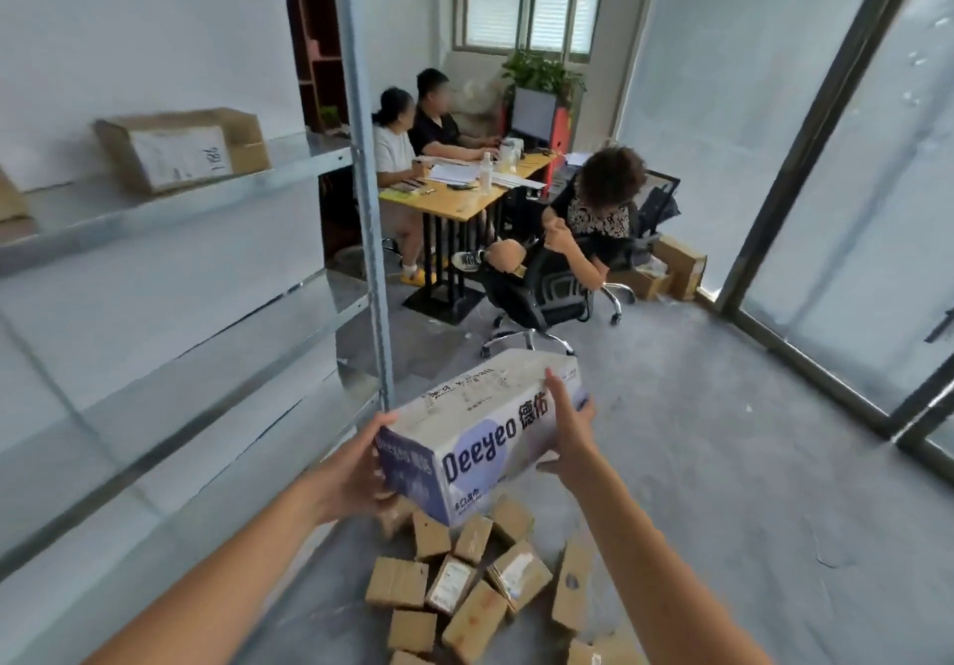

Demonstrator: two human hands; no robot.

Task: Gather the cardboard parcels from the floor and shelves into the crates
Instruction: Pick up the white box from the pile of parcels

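Head view shows the left hand (356, 473) cupping one short end of the white-and-blue printed carton (480, 432) and the right hand (568, 427) clasping the far end, lifted above the small brown parcels (464, 582) scattered on the grey concrete floor (722, 484). No crate is in sight, so I judge it best kept level, with even pressure on both ends. Its board looks smooth and stiff; another parcel (180, 148) sits on the metal shelf (170, 210).

Small office storeroom: metal shelving (309, 164), desk (464, 200), monitor (533, 115), floor parcels (464, 582).
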